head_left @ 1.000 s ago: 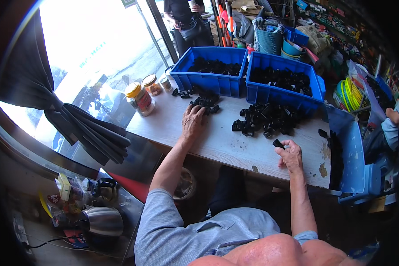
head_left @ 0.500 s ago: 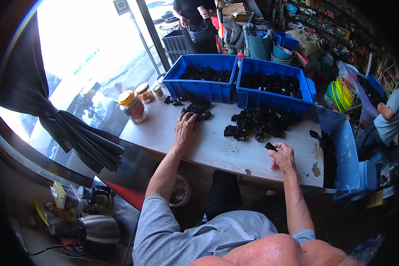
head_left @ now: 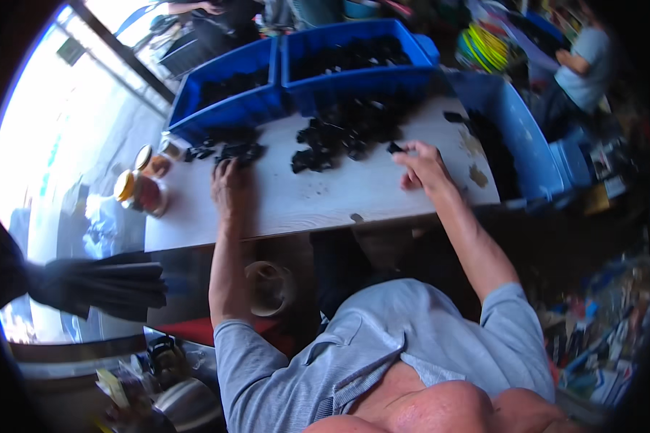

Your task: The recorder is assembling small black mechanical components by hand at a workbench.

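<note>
My left hand (head_left: 229, 189) rests on the worktable (head_left: 274, 206) with its fingers stretched to the near edge of a small pile of black plastic pieces (head_left: 240, 150). The fingers look slightly apart, though blur hides the tips. Between thumb and forefinger, my right hand (head_left: 427, 169) pinches a small black plastic piece (head_left: 394, 147) just above the tabletop; its kind is too small to make out. A larger heap of similar black pieces (head_left: 347, 130) spreads between the two hands, farther back.
Two blue bins (head_left: 227, 108) (head_left: 357, 78) of black pieces line the table's far side. A lighter blue tub (head_left: 534, 144) stands at the right edge. Jars, one yellow-lidded jar (head_left: 139, 191) among them, sit at the left. Other people (head_left: 585, 68) are beyond the table.
The whole view has turned and shifted, so the table sits higher and farther left, with blur. My left hand stays at the small pile; my right hand still pinches its black piece.
</note>
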A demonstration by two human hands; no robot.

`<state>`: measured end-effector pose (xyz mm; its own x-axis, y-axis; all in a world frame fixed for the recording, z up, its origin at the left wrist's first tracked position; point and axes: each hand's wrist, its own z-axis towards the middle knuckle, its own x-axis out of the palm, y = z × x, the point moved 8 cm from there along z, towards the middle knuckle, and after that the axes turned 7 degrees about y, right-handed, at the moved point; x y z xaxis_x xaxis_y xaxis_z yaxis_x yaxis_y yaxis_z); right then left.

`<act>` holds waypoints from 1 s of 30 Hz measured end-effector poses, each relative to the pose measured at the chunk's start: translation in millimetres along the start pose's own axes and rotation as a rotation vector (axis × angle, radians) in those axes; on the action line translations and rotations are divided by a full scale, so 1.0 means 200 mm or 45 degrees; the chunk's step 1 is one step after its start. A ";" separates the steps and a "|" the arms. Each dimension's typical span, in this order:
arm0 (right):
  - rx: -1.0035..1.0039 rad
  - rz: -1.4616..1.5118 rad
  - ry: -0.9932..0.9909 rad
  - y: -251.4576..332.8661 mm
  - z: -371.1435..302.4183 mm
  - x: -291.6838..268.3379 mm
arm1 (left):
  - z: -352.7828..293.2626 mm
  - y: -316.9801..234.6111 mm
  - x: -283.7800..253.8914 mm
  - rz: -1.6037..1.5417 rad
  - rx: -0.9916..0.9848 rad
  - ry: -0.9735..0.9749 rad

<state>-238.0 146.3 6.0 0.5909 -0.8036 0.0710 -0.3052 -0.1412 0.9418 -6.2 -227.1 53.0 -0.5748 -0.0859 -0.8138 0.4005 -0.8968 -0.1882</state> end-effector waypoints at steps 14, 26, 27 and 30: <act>-0.042 0.077 -0.992 0.12 -0.08 -1.08 | -0.01 -0.01 0.06 0.012 0.073 -0.013; 0.018 -0.567 -0.672 0.24 0.14 -0.83 | 0.02 0.02 0.07 0.041 -0.012 -0.003; 0.020 -0.639 -0.662 0.25 0.17 -0.83 | 0.02 0.01 0.07 0.069 -0.018 0.011; 0.030 -0.785 -0.651 0.24 0.23 -0.82 | 0.01 0.03 0.04 -0.010 -0.005 -0.071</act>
<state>-384.5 244.0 25.0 0.2443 -0.7414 -0.6250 -0.0539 -0.6539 0.7546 -9.2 -233.9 46.8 -0.6169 -0.1032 -0.7803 0.3988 -0.8956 -0.1969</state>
